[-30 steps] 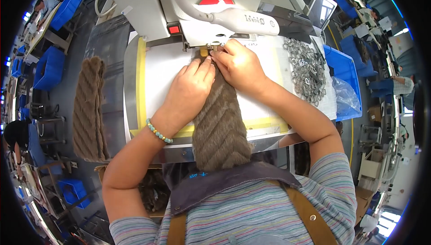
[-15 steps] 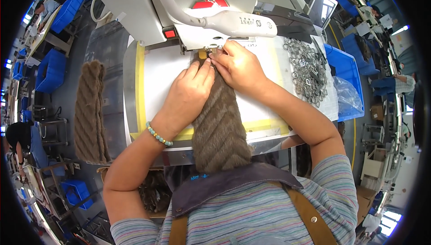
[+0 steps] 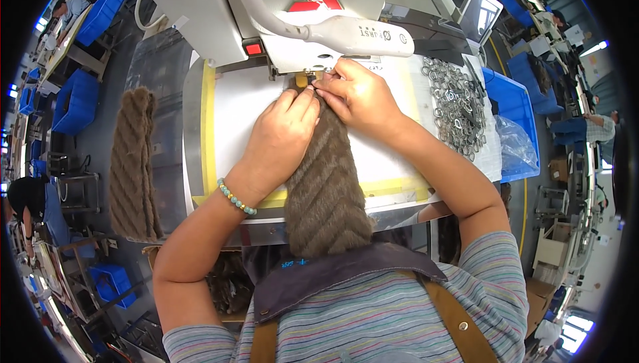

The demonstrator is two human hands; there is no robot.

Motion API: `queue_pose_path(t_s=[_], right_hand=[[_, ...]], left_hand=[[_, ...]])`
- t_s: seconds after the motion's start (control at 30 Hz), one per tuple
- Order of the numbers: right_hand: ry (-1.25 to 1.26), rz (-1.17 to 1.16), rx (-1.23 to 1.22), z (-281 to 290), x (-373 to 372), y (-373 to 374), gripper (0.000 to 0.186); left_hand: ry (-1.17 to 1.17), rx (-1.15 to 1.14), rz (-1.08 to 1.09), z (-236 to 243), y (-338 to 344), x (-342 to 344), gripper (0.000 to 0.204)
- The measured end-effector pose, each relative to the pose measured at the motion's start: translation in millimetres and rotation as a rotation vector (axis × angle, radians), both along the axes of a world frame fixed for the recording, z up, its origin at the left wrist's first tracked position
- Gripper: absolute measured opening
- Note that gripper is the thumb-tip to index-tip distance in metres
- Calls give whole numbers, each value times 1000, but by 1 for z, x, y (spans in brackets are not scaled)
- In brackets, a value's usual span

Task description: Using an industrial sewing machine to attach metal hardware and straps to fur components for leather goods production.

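Bent over a white, taped-edge work surface (image 3: 233, 103), guiding a long brown fur strip with chevron ridges (image 3: 327, 190) beneath a boxy white sewing machine with a red emblem (image 3: 193, 20). Laid from near the far edge, under the machine head, across the near edge toward a dark apron (image 3: 346, 276). Shifted barely at all in the last half second, with both hands kept at the narrow far end, suggesting fine handling in one spot. Bunched and pressed onto the fur with the left hand (image 3: 283, 130); drawn together, thumb toward forefinger, at the tip with the right hand (image 3: 363, 100). Cannot tell what, if anything, is pinched there. Spread near the right edge, a pile of shiny metal rings (image 3: 456, 110); stacked beyond the left edge, plush, wavy brown fur pieces (image 3: 133, 163).
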State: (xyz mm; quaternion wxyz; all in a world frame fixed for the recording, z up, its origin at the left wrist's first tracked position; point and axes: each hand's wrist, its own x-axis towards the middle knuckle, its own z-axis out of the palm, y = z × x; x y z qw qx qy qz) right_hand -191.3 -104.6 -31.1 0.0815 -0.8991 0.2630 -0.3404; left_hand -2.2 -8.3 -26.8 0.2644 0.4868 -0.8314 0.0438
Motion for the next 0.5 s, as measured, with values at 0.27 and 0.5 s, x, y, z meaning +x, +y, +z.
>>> queue_pose_path(t_s=[0.27, 0.5], right_hand=[[37, 30, -2, 6, -4, 1, 14], [61, 45, -45, 5, -3, 0, 14]], left_hand=[[-2, -11, 7, 0, 0, 0, 34], [24, 13, 3, 0, 1, 2, 34]])
